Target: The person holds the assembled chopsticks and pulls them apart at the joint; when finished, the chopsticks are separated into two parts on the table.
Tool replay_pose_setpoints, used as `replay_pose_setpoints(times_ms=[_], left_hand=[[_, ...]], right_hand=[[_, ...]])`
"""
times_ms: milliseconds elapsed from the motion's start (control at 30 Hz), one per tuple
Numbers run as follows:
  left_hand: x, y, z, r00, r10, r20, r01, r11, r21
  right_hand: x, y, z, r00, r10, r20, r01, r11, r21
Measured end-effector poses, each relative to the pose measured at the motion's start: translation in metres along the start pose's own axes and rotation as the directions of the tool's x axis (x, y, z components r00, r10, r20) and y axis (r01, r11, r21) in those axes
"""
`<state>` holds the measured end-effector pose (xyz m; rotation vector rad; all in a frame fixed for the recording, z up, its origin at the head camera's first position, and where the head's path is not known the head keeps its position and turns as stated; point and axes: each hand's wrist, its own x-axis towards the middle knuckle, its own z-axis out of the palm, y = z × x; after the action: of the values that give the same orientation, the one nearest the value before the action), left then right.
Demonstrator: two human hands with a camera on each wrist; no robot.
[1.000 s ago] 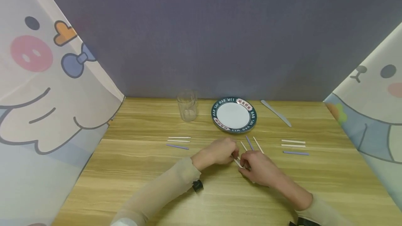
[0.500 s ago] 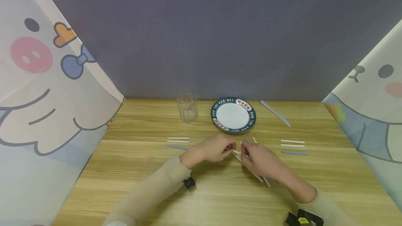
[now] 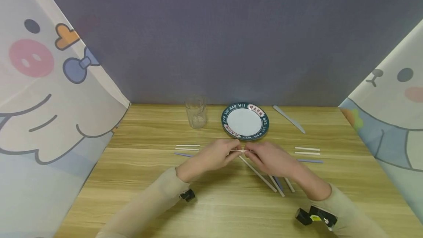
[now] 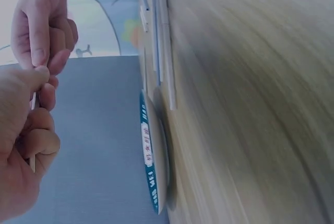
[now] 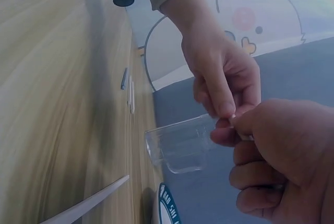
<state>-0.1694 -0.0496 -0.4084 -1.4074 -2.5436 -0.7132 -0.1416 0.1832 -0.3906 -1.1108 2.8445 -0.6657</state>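
Note:
Between my two hands a thin white straw-like stick is held level, most of it hidden by fingers. My left hand pinches its left part, and my right hand pinches the other end. In both wrist views the fingertips meet closely, above the table. Under and in front of the right hand lie a long white stick, other white sticks and a purple stick, slanting on the wood. The left wrist view shows a white stick's end near the plate.
At the back stand a clear glass and a green-rimmed plate, with a table knife to the right. Two white sticks and a purple stick lie left; a similar set with a purple stick lies right. A grey wall rises behind.
Both hands have moved away from the wearer, toward the plate, and the held stick has turned from slanting to level. The sticks lying by the right hand show more now.

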Motion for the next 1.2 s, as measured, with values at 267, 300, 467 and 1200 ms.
replay_pose_setpoints(times_ms=[267,300,467,1200], left_hand=[[-0.010,0.009,-0.008,0.997,0.026,-0.079,-0.020,0.996,0.085],[-0.011,0.009,-0.009,0.995,0.041,-0.087,-0.032,0.994,0.100],[-0.013,0.008,-0.010,0.987,0.109,-0.114,-0.092,0.986,0.140],[-0.009,0.013,-0.016,0.986,0.112,-0.125,-0.089,0.981,0.172]], right_hand=[[0.004,-0.003,-0.002,0.997,-0.078,-0.027,0.076,0.996,-0.044],[0.004,-0.003,-0.003,0.995,-0.092,-0.029,0.090,0.995,-0.045],[0.004,0.000,-0.004,0.986,-0.160,-0.037,0.159,0.987,-0.037],[0.001,-0.002,-0.014,0.986,-0.160,-0.038,0.159,0.987,-0.025]])
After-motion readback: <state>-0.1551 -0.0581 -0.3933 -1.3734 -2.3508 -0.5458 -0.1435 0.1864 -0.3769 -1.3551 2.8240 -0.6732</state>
